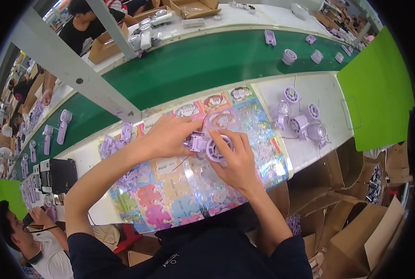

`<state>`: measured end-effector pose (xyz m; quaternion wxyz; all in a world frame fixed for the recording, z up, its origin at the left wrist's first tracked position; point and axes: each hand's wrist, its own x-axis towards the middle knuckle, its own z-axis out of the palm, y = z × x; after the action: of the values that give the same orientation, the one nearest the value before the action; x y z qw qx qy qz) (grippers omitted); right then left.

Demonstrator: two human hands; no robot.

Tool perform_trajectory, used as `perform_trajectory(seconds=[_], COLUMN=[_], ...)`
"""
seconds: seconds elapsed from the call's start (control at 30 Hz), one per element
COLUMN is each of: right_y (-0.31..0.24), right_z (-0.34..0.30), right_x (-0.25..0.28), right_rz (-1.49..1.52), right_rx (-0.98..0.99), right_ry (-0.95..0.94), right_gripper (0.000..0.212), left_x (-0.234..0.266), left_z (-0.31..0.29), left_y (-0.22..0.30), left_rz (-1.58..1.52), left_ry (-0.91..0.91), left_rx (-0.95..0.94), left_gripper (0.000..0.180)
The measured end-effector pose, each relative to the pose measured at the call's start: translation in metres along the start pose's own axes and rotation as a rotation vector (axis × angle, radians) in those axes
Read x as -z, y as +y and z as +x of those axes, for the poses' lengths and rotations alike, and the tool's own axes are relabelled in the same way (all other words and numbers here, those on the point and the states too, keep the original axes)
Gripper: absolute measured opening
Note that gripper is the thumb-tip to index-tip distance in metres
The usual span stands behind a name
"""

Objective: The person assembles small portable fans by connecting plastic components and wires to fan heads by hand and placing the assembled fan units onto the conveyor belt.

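Observation:
My left hand [168, 137] is closed on a lilac plastic bracket [197, 142], fingertips at its left end. My right hand [236, 162] is closed round a lilac fan housing [215, 149], a round ring with spokes, its index finger laid across the rim. The two parts meet between my hands; whether they are joined I cannot tell. Thin dark red wires stick out above and below them. Beneath lies a colourful, shiny printed mat [175, 200]. Left of my hands is a heap of small lilac plastic pieces [116, 144], partly behind my left forearm.
Several lilac fan housings [300, 123] with wires stand on the white table at the right, before a green panel [379, 93]. A green conveyor belt [193, 58] carries lilac parts beyond the mat. A grey post [77, 69] rises at left, near a black device [63, 176]. Cardboard boxes [351, 228] sit lower right.

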<state>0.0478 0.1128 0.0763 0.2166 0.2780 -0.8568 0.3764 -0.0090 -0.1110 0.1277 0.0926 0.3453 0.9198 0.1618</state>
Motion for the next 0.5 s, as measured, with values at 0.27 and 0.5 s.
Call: perform_trajectory(seconds=[0.27, 0.5], right_y=[-0.024, -0.033], right_z=[-0.02, -0.023], right_x=[0.024, 0.025], right_rz=[-0.12, -0.178], right_rx=[-0.002, 0.02], right_ry=[-0.093, -0.034], right_gripper=[0.077, 0.075], left_x=[-0.004, 0.002], left_z=[-0.017, -0.017], left_y=[0.02, 0.019], left_rz=[-0.277, -0.353], left_ry=[0.029, -0.055], left_rx=[-0.077, -0.002], left_gripper=[0.057, 0.045])
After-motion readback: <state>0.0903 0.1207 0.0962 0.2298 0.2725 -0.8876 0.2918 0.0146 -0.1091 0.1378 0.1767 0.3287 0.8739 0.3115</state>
